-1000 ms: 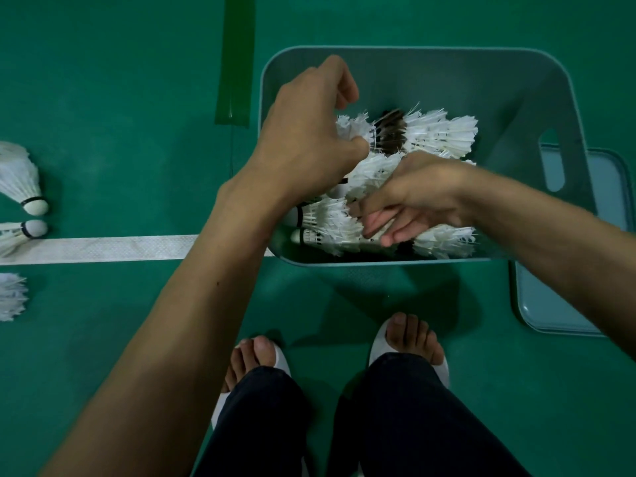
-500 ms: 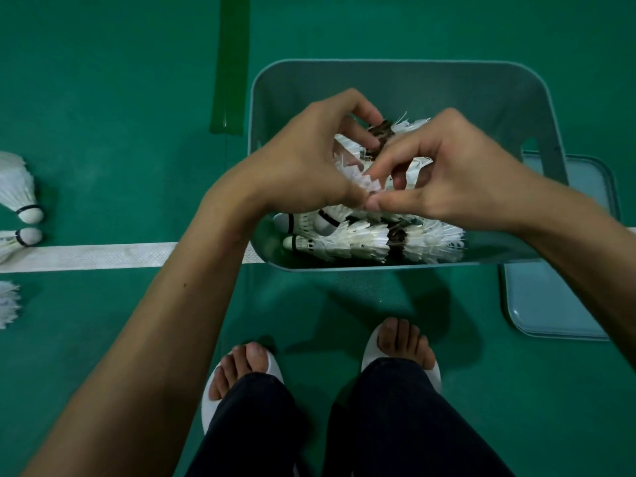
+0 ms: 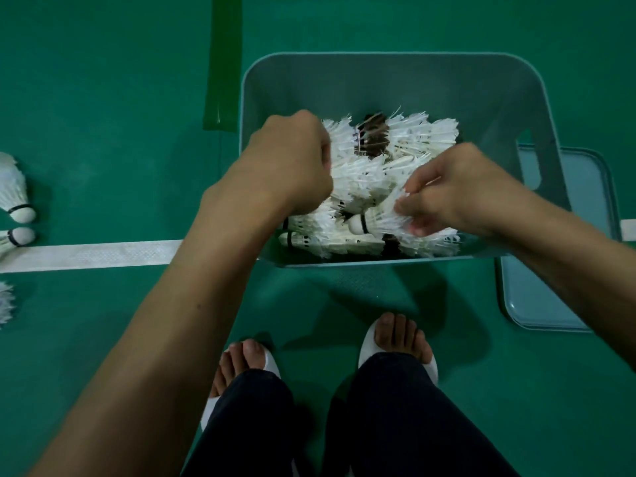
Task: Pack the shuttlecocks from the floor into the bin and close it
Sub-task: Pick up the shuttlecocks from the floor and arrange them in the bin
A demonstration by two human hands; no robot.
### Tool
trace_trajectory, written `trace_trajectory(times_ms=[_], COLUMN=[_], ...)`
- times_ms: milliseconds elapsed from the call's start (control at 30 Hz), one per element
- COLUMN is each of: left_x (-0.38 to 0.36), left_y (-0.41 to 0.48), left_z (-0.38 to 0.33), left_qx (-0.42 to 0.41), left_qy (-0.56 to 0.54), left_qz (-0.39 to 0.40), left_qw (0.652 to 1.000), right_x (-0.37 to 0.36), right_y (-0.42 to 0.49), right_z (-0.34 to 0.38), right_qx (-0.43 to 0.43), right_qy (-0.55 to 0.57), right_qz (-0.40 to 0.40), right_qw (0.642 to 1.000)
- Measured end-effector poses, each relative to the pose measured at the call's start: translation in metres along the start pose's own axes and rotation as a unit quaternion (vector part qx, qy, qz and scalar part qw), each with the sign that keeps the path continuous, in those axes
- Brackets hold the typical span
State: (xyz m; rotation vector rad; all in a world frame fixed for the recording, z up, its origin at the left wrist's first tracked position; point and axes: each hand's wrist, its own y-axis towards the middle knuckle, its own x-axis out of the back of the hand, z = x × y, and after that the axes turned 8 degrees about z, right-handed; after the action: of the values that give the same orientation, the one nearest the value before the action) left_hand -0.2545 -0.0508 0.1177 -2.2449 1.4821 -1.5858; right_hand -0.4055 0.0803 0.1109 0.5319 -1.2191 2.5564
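A grey-green plastic bin (image 3: 406, 80) stands on the green floor in front of my feet, holding several white feather shuttlecocks (image 3: 423, 132). My left hand (image 3: 289, 163) is inside the bin at its left side, fingers curled around the feathers of a shuttlecock; the fingertips are hidden. My right hand (image 3: 454, 191) is over the bin's right front and pinches the feathers of a shuttlecock (image 3: 371, 222) whose cork points left. Three more shuttlecocks (image 3: 13, 187) lie on the floor at the far left edge.
The bin's lid (image 3: 550, 287) lies flat on the floor to the right of the bin, partly under it. A white court line (image 3: 93, 254) runs across the floor. My feet in white slippers (image 3: 399, 342) stand just in front of the bin.
My hands have drawn apart and gone lower into the bin. The right hand now pinches a shuttlecock at the pile's front right; the left has gone to the left side.
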Motion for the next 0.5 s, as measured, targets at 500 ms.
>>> trace_trajectory(times_ms=[500], left_x=[-0.024], left_y=[-0.003], left_z=[-0.008], left_qx=[0.081], left_qy=[0.128], left_qz=[0.11], left_qw=[0.982], right_x=[-0.012], right_y=[0.009], right_z=[0.004], right_qx=[-0.011], right_qy=[-0.006], right_qz=[-0.033], right_qw=[0.999])
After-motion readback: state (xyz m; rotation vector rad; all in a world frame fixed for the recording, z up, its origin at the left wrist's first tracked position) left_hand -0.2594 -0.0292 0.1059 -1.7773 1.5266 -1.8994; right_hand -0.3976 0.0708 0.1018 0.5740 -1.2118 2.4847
